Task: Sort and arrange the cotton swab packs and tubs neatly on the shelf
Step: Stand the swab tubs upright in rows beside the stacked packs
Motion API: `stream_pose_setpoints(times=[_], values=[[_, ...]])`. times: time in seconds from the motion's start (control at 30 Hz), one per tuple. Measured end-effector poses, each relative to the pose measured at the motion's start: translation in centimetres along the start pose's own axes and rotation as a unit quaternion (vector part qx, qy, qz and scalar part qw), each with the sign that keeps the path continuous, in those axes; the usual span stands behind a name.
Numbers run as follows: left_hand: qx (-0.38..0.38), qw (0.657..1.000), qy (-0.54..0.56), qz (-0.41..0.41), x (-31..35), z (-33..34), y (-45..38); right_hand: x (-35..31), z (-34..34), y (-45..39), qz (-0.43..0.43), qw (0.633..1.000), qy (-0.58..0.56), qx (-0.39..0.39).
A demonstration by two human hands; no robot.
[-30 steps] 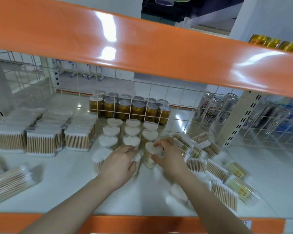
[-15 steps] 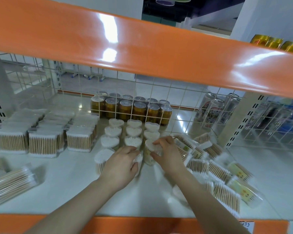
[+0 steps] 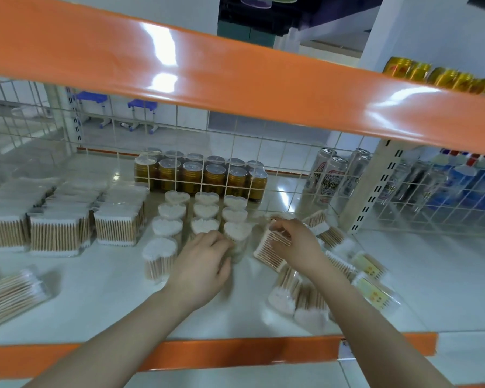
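1. Cotton swab packs and tubs, head view: they sit on the white shelf (image 3: 95,289), partly sorted. I judge the task past halfway but not finished.

2. Done so far: the heart-shaped tubs (image 3: 177,197) stand upright in three columns at the middle. I count ten plainly, plus one under the left hand. To their left, square packs (image 3: 115,228) stand in three tidy rows, with three fronts visible; the depth behind is too blurred to count.

3. Left to do: a loose heap of packs (image 3: 370,287) lies tumbled at the right, roughly eight or more, though I cannot count them exactly. One long pack (image 3: 11,295) lies alone at the front left.

4. The left hand (image 3: 202,264) has its fingers curled round the front tub (image 3: 237,236) of the right column, seemingly settling it in line.

5. The right hand (image 3: 294,245) pinches a flat pack (image 3: 269,250) at the edge of the heap, tilted and just beside that tub.

6. Behind the wire grid stand gold cans (image 3: 191,177), about twelve, and tall cans (image 3: 331,177), about four.
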State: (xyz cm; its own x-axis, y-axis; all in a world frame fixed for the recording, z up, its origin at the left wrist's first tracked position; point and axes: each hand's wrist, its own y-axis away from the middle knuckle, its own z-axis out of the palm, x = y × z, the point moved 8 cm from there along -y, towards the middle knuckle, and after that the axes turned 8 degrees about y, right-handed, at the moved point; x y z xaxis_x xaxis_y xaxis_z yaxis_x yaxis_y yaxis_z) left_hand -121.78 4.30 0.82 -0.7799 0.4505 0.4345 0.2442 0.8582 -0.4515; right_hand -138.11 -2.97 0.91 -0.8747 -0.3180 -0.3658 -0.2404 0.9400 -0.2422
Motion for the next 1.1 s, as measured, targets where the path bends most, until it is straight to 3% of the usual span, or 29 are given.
stream_pose_setpoints(times=[0.3, 0.57, 1.1], values=[[-0.065, 0.997, -0.002, -0.030, 1.3, 3.0, 1.4, 2.2, -0.4, 3.9, 0.022, 0.997, 0.045, -0.063], [-0.075, 0.996, -0.003, -0.044, 1.2, 3.1, 2.5, 2.7, 1.7, 6.1, 0.028, 0.980, 0.112, -0.165], [-0.074, 0.995, -0.013, -0.072, 0.6, 2.3, 4.6, 1.1, 2.7, 7.1, 0.036, 0.983, 0.053, -0.171]])
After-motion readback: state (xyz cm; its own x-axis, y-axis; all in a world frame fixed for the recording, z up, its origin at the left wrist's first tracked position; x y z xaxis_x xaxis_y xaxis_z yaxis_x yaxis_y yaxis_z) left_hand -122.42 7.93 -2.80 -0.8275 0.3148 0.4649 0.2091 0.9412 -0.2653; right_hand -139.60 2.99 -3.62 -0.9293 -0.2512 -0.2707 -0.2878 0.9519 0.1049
